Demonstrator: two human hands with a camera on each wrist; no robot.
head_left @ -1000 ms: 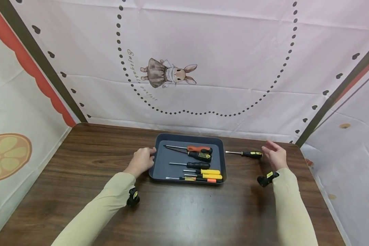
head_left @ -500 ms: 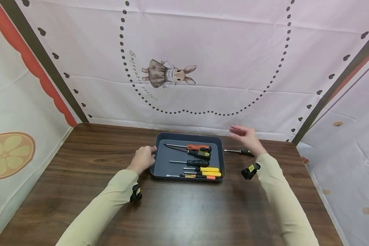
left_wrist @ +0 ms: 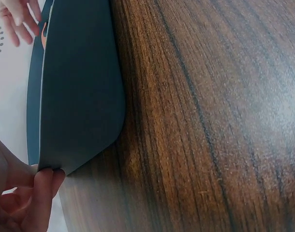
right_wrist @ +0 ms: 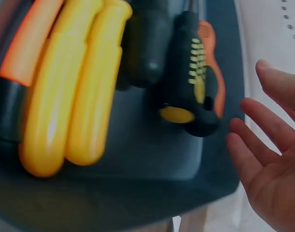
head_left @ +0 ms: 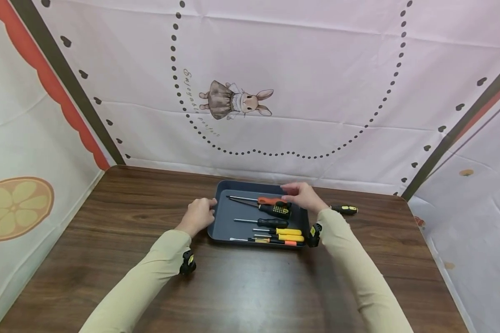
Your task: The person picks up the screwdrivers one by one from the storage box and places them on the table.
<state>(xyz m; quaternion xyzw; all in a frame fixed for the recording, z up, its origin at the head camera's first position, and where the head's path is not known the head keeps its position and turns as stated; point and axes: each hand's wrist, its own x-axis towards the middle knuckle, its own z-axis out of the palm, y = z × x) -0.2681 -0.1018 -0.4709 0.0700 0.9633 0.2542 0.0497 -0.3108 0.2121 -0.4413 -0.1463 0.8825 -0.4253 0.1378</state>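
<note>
My left hand (head_left: 197, 216) pinches the left rim of a dark grey tray (left_wrist: 84, 87) between thumb and fingers. Several screwdrivers lie in the tray, handles to the right. At the far side is an orange and black screwdriver (head_left: 268, 200), beside a black one with yellow dots (head_left: 276, 211). A plain black screwdriver (head_left: 272, 223) lies in the middle; two yellow-handled ones (right_wrist: 55, 96) and a slim black and orange one (right_wrist: 29, 43) are at the near side. Over the tray's far right corner, my right hand (head_left: 303, 196) has its fingers extended and holds nothing, close to the orange screwdriver's handle.
Right of the tray, a black and yellow screwdriver (head_left: 345, 210) lies on the brown wooden table (head_left: 250, 286), its shaft hidden behind my right forearm. A pale printed cloth (head_left: 308, 92) hangs behind the table's far edge, with more cloth along both sides.
My right hand has moved left from beside the loose screwdriver's handle, rising and then coming down over the tray's far right corner. My left hand stays at the tray's left rim.
</note>
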